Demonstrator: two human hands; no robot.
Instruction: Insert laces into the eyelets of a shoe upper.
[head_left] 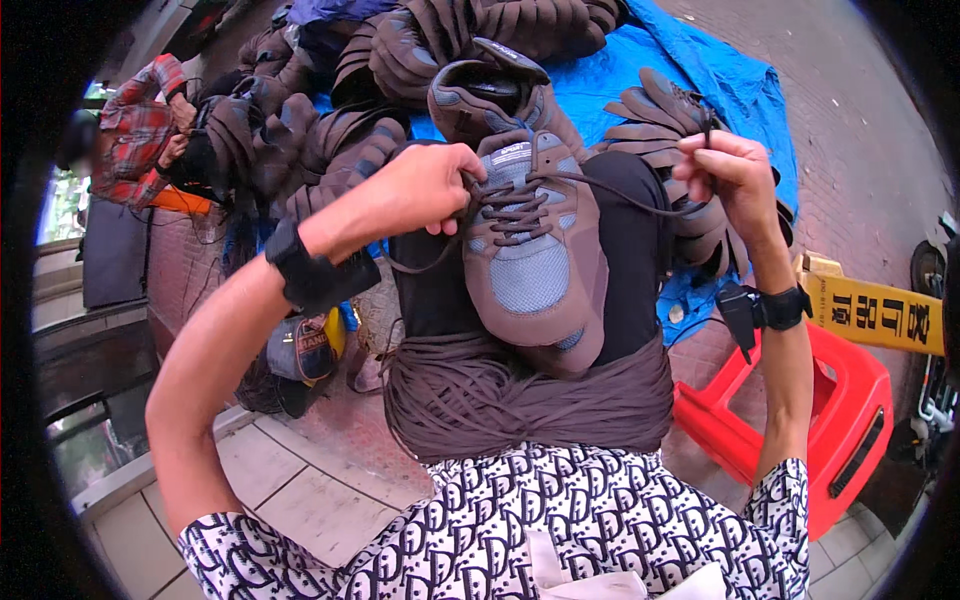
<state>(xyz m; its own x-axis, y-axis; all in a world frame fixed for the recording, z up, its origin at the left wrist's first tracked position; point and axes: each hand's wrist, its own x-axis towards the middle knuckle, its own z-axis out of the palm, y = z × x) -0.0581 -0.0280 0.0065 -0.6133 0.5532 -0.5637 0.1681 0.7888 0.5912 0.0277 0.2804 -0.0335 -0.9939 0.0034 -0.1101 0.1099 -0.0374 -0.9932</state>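
Note:
A brown and blue-grey sneaker (520, 270) rests on my lap, its toe toward me and its laces crossing over the tongue. My left hand (440, 190) is closed at the left edge of its lacing, near the upper eyelets. Whether a lace is also in those fingers is hidden; a loop of lace hangs below them. Off to the right and raised, my right hand (728, 175) pinches a dark brown shoelace (625, 197) that runs out from the sneaker's right side. Across my lap, nearer to me, lies a thick bundle of loose brown shoelaces (520, 395).
Beyond the sneaker, another sneaker (460, 105) and rows of brown shoe parts (500, 30) lie on a blue tarp (740, 75). A red plastic stool (850, 385) and a yellow sign (880, 310) stand right. Another person (140, 130) in plaid works at the far left.

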